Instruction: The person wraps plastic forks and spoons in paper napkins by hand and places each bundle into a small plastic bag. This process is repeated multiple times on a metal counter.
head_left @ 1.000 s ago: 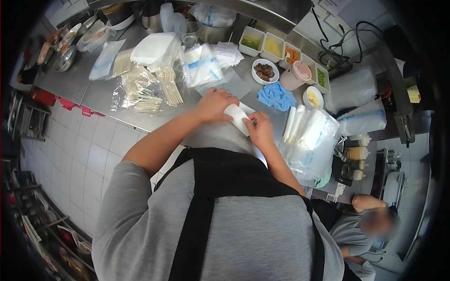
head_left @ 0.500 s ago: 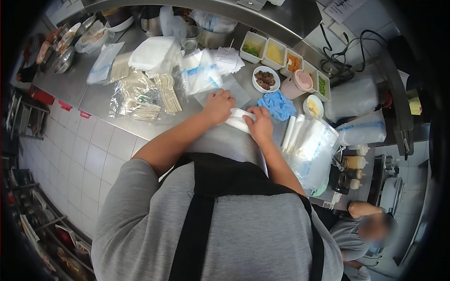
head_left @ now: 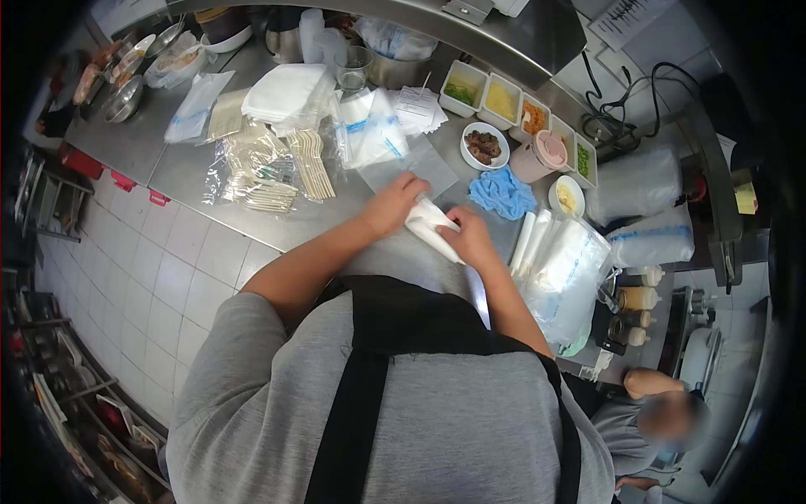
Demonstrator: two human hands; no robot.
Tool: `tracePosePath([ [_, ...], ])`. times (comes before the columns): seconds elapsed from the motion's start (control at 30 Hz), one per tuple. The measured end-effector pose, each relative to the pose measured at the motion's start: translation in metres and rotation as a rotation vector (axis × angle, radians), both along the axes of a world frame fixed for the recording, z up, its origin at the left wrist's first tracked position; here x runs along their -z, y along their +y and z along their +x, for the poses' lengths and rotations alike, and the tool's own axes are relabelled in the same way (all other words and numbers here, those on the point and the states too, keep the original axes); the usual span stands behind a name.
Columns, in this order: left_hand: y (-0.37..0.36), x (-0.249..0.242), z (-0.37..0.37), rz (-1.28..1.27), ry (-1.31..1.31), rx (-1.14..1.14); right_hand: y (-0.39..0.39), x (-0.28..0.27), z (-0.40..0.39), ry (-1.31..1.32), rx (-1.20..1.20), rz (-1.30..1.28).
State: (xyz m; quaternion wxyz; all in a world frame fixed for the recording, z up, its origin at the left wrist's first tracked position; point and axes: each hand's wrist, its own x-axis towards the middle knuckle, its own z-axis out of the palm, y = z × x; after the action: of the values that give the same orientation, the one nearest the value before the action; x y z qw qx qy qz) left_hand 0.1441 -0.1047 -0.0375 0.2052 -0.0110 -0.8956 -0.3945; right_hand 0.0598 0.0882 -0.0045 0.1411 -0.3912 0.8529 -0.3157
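Observation:
A white rolled napkin point(head_left: 431, 227) lies slantwise between my hands, just above the steel counter near its front edge. My left hand point(head_left: 395, 204) grips its upper left end with bent fingers. Pinching the right side of the roll are the thumb and fingers of my right hand point(head_left: 470, 233). Whether anything is wrapped inside is hidden. Just beyond my left hand lies a flat translucent plastic bag point(head_left: 430, 168). A crumpled blue cloth point(head_left: 502, 193) is beyond my right hand, with more white rolls point(head_left: 529, 239) to its near side.
To the left lie bagged wooden forks and spoons point(head_left: 260, 164) and a wrapped white stack point(head_left: 288, 92). At the back right stand food tubs point(head_left: 501, 101), a bowl of brown pieces point(head_left: 484, 146) and a pink container point(head_left: 539, 155). Sauce bottles point(head_left: 638, 297) and a person point(head_left: 625, 420) are at right.
The roll has turned to slant more steeply towards me, and more of its length shows. My left hand has shifted slightly nearer; my right hand has moved a little down its side.

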Motion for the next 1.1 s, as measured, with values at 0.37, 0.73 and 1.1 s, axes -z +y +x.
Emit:
tracePosePath([
  [0.37, -0.038, -0.004, -0.002, -0.385, 0.086, -0.132, 0.078, -0.016, 0.02, -0.018, 0.251, -0.242],
  [0.73, -0.026, -0.078, 0.004, 0.818, -0.073, -0.211, 0.105, -0.005, 0.025, -0.048, 0.348, -0.247],
  [1.1, -0.055, -0.045, 0.015, -0.204, 0.317, -0.77, 0.118, -0.004, 0.039, 0.132, 0.395, -0.28],
])
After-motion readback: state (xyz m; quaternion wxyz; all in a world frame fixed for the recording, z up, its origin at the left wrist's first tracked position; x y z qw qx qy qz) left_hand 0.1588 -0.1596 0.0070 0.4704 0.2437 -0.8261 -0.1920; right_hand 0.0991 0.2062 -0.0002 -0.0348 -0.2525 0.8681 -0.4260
